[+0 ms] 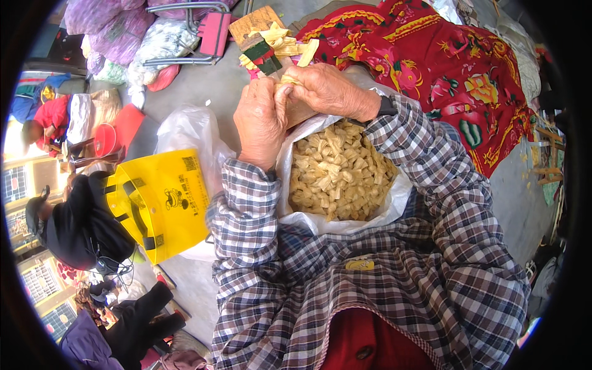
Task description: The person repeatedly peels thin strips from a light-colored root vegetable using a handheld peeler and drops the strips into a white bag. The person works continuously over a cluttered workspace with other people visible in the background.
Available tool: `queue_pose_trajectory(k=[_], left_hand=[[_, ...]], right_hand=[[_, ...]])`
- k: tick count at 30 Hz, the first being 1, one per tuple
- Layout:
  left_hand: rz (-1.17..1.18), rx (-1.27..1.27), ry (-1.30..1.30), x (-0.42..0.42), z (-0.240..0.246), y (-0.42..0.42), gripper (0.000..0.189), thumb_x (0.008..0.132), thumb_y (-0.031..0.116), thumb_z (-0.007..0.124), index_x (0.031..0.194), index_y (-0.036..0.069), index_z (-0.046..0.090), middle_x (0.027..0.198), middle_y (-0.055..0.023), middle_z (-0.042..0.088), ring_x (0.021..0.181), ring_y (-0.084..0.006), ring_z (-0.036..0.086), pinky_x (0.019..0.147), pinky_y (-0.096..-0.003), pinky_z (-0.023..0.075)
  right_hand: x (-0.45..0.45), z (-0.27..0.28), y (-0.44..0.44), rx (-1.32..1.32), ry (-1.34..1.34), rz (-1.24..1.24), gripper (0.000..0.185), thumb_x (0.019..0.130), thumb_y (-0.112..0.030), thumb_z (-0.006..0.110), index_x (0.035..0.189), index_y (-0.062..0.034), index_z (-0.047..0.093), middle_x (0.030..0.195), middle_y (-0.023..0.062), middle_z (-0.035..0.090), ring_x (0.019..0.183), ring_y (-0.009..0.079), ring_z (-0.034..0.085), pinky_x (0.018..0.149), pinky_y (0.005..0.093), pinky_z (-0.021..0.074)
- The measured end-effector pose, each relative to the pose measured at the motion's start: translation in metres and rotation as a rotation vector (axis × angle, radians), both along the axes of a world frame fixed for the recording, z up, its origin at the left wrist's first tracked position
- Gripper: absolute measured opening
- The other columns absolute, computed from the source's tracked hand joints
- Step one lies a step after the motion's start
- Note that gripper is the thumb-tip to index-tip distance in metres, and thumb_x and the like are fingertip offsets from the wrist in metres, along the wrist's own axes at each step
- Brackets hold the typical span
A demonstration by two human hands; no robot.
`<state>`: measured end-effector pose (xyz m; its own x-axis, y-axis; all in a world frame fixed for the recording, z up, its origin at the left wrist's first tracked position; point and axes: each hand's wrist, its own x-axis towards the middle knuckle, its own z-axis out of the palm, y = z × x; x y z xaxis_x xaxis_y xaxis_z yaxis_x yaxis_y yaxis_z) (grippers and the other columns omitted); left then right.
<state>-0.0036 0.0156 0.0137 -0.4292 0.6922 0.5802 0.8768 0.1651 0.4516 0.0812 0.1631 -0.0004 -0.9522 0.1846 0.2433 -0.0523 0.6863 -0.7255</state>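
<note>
My left hand (262, 119) and my right hand (330, 90) meet above the near bag, fingertips pinching a small pale-yellow strip (289, 80) between them. Most of that strip is hidden by the fingers. Just beyond them, several longer yellow strips (277, 39), fibrous and leaf-like, lie by a wooden board (259, 22) and a dark green block (259, 50) with red on it. Below my wrists an open white plastic bag (403, 189) rests against my lap. It is filled with short, folded, tan-yellow pieces (342, 169).
A red floral blanket (430, 69) spreads to the right. On the left stand a yellow carrier bag (178, 203) and a clear plastic bag (192, 132). A metal-framed pink chair (215, 33) and stuffed sacks (115, 34) are farther off. Other people are at the left.
</note>
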Motion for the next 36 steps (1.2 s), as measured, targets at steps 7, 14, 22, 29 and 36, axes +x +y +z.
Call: queue_pose_trajectory(k=[7,14,22,29,36], left_hand=[[-0.137,0.070,-0.488,0.001,-0.001,-0.002,0.012,0.087,0.001,0.061,0.099,0.001,0.057,0.088,-0.0111,0.062,0.083,-0.0206,0.059,0.073,-0.0313,0.0480],[-0.035,0.254,-0.503,-0.007,-0.008,-0.008,0.009,0.095,0.006,0.055,0.098,-0.001,0.057,0.087,-0.0051,0.061,0.080,-0.0088,0.053,0.073,-0.0238,0.0451],[0.011,0.280,-0.677,-0.006,-0.013,-0.009,0.009,0.095,0.003,0.053,0.088,-0.001,0.054,0.076,-0.0011,0.055,0.073,-0.0065,0.047,0.066,-0.0220,0.0429],[-0.002,0.196,-0.025,0.000,0.003,-0.002,0.009,0.083,0.002,0.062,0.091,0.002,0.058,0.103,-0.0141,0.059,0.098,-0.0309,0.054,0.086,-0.0392,0.0445],[-0.105,0.144,-0.102,0.002,0.000,0.002,0.007,0.083,-0.002,0.060,0.089,0.002,0.058,0.097,-0.0121,0.059,0.091,-0.0307,0.056,0.084,-0.0381,0.0460]], right_hand=[[0.000,-0.002,0.003,-0.467,-0.117,0.133,0.025,0.089,-0.027,0.054,0.092,-0.0019,0.057,0.072,0.0088,0.061,0.074,0.0230,0.062,0.070,0.0349,0.0478],[-0.001,0.004,0.016,-0.955,-0.019,0.088,0.029,0.093,-0.025,0.058,0.103,0.0014,0.058,0.082,-0.0016,0.061,0.065,0.0027,0.052,0.057,0.0164,0.0410],[0.008,0.010,0.036,-1.572,0.143,0.239,0.032,0.096,-0.028,0.056,0.105,0.0021,0.058,0.082,0.0016,0.061,0.060,0.0036,0.047,0.052,0.0175,0.0413],[0.000,0.013,0.014,-0.837,0.142,0.235,0.044,0.092,-0.021,0.059,0.131,-0.0021,0.051,0.109,0.0070,0.062,0.082,0.0105,0.058,0.076,0.0298,0.0515],[0.005,0.013,-0.004,-0.353,-0.062,0.122,0.033,0.080,-0.023,0.065,0.100,0.0024,0.058,0.084,0.0176,0.062,0.081,0.0242,0.063,0.074,0.0347,0.0492]])
